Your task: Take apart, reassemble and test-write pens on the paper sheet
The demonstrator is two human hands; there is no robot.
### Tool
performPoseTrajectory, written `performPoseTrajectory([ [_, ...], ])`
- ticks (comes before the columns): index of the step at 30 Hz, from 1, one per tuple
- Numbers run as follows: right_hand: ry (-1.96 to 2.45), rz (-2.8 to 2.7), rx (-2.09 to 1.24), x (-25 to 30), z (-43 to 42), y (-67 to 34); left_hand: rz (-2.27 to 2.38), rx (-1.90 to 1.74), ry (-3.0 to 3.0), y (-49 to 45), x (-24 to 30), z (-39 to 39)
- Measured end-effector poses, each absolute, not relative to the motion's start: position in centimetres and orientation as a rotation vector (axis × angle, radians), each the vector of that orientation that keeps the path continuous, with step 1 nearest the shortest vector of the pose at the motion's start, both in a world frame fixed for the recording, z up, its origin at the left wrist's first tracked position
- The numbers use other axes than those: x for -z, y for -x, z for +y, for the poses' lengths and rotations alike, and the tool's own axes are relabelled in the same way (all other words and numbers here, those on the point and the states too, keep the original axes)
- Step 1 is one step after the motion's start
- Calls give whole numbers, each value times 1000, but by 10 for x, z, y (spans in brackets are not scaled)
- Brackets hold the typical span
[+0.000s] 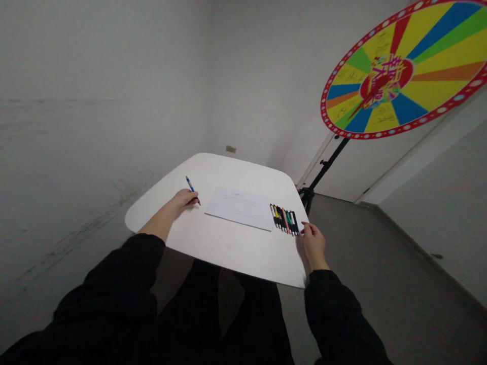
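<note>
A blue pen (190, 184) is pinched between the fingers of my left hand (185, 198), its upper end pointing up and away and its lower tip near the tabletop. Slightly curled, my right hand (314, 243) is at the table's right edge with nothing visible in it, thumb and fingertips a little apart. Just left of those fingertips lies a row of several pens (284, 219), side by side, in black, white, yellow, pink and green. Between my hands, a stack of white paper (239, 207) with faint print lies flat.
The white table (228, 251) has rounded corners and stands close to the grey wall (95, 91) at left. A colourful prize wheel (411, 76) on a black stand (327, 165) leans in at the upper right, behind the table. Grey floor (365, 248) shows at right.
</note>
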State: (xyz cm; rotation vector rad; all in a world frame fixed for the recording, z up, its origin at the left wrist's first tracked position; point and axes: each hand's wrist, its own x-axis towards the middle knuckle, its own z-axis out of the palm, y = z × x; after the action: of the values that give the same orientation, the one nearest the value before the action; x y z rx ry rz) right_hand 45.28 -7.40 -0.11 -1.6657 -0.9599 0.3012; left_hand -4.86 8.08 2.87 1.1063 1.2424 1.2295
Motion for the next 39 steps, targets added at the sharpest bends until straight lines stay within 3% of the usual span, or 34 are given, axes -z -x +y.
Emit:
performPoseTrajectory([
  [10,1513,-1029,-410,-2,-93,-415,761,-1279,-968,7,-26,8],
  [21,1284,-1458,-1019,-10,-92,-252,711,-1008,-1087,-11,-18,-43],
  [33,1252,-1594,-1012,-5,-93,-222,798,-890,-1154,-7,-18,-50],
  [39,1310,-1603,-916,-5,-93,-220,950,-1005,-1164,18,-13,-46],
])
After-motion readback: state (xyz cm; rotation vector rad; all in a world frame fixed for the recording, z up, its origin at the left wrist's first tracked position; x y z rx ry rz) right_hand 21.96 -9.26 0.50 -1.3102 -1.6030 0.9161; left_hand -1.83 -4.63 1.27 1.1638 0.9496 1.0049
